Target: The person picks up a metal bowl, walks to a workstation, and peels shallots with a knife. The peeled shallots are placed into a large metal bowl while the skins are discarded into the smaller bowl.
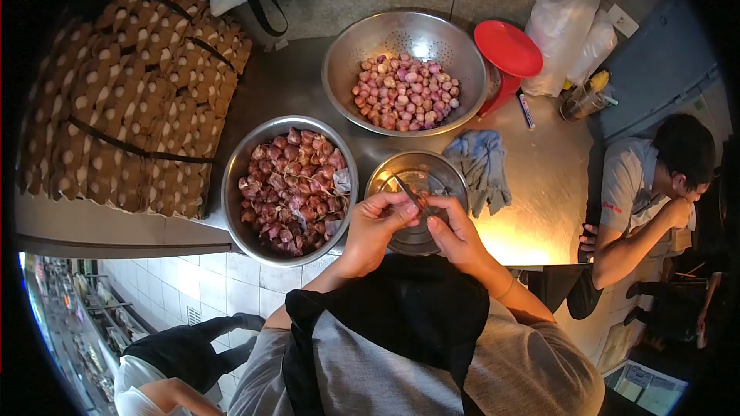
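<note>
Apparently, the left hand and the right hand are pinching together a small onion beside a thin knife, above a small bowl, probably peeling, so the next move is needing a steady grip, while unpeeled onions are lying left of them.

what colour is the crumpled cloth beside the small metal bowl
The crumpled cloth is greyish blue, best seen in the head view.

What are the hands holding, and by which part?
The left hand seems to hold a knife; which part it grips can't be told. The right hand seems to pinch a small reddish piece, its gripped side unclear.
</note>
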Demonstrator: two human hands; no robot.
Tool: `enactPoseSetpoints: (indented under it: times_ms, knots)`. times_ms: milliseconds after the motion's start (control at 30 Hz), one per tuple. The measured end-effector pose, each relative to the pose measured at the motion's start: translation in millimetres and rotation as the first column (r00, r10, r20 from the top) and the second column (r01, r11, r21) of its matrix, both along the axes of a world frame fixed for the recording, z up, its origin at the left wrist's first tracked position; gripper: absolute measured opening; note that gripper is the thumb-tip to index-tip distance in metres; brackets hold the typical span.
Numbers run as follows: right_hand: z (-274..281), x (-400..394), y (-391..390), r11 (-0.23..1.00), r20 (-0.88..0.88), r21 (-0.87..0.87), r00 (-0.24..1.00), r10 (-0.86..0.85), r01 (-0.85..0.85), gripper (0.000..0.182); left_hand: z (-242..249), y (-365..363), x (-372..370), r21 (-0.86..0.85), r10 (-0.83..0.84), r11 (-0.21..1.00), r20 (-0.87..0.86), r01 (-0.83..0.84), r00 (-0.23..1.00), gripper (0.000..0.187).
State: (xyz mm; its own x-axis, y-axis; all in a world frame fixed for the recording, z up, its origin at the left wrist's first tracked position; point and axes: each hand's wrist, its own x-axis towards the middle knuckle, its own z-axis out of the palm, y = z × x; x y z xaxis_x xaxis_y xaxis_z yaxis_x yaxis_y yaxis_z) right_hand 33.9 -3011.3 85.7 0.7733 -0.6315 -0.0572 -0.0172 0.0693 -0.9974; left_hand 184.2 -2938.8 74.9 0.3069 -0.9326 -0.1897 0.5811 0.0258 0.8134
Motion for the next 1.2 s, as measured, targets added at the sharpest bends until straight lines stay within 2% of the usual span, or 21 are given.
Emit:
enactPoseSetpoints:
  times_ms: [100,200,300,400,500,600,733,833,933,1033,1133,1200]
  knots:
    - [-10.3,0.7,-2.9,0.997,0.019,0.077,1.000,-0.012,0.011,0.022,-3.1,-0.3,-4.1,0.009,0.010,1.000,0.054,-0.011,0.999,0.016]
    - [-6.6,-0.7,-5.4,0.947,0.098,0.320,0.995,-0.008,-0.024,0.018,0.5,-1.8,-3.6,0.034,-0.041,0.999,0.046,0.040,0.998,0.020]
    - [-1.4,-3.4,-10.2,0.839,0.174,0.537,0.985,-0.012,-0.085,0.017,4.8,-4.1,-3.7,0.042,-0.099,0.994,-0.023,0.099,0.995,0.027]
    - [6.3,-4.3,-12.6,0.812,0.174,0.579,0.984,-0.027,-0.079,0.018,5.0,-7.3,-6.4,0.044,-0.074,0.996,-0.025,0.075,0.997,0.029]
    - [5.3,-4.1,-11.3,0.812,0.160,0.582,0.986,-0.052,-0.052,0.019,1.4,-9.4,-5.8,0.092,-0.071,0.993,-0.079,0.079,0.994,0.027]
    - [-10.7,3.0,-5.2,0.959,0.120,0.284,0.992,-0.036,0.001,0.020,5.6,-8.1,-7.0,0.065,-0.059,0.996,-0.138,0.068,0.989,0.022]
    - [1.7,-1.6,-6.9,0.867,0.162,0.492,0.987,-0.004,-0.077,0.022,1.0,-8.9,-3.2,0.036,-0.096,0.995,-0.058,0.098,0.994,0.019]
    - [6.2,-5.0,-15.0,0.862,0.114,0.506,0.992,-0.051,-0.014,0.022,6.5,-7.0,-3.3,0.009,-0.110,0.994,-0.083,0.111,0.990,0.021]
    - [2.8,-5.5,-18.8,0.897,0.037,0.431,0.991,-0.131,0.103,0.020,7.8,-5.8,-1.3,-0.017,-0.134,0.991,-0.153,0.133,0.979,0.024]
    - [1.2,-10.9,-26.8,0.916,0.019,0.387,0.992,-0.128,0.111,0.028,6.7,-6.8,1.7,-0.008,-0.116,0.993,-0.178,0.117,0.977,0.024]
    - [9.4,-10.6,-21.1,0.964,-0.029,0.222,0.990,-0.141,0.143,0.039,8.5,-6.4,2.8,0.019,-0.057,0.998,-0.194,0.062,0.979,0.023]
    - [3.1,-14.1,-18.8,0.955,0.007,0.292,0.999,-0.045,0.041,0.044,8.8,-8.8,1.8,-0.023,-0.023,1.000,-0.224,0.019,0.974,0.021]
